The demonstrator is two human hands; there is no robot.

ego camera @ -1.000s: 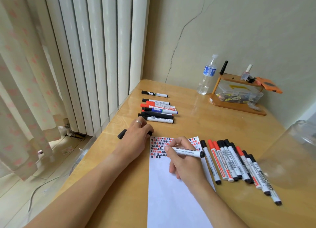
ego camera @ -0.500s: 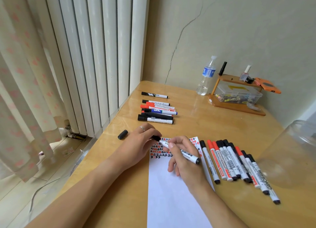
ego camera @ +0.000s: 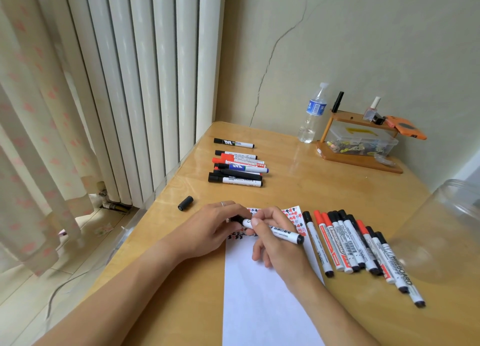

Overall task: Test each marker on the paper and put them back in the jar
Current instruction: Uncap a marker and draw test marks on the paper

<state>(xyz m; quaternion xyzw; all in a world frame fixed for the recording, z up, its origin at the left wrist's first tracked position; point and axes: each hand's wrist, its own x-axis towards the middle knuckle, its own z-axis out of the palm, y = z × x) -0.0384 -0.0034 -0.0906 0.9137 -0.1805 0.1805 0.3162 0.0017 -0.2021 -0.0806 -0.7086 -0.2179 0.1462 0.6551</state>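
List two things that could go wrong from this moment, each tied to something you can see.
1. The loose black cap lies near the table's left edge and could roll off.
2. The left hand is pressing a cap onto the marker held by the right hand; a slip could smear ink on the paper.

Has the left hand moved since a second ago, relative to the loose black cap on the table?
Yes. The left hand has shifted right, away from the loose black cap, and now pinches the cap end of the marker.

Left hand point(ego camera: 215, 228) left loose cap point(ego camera: 185, 203), now pinches cap end of marker point(ego camera: 272, 232) held by right hand point(ego camera: 275, 239).
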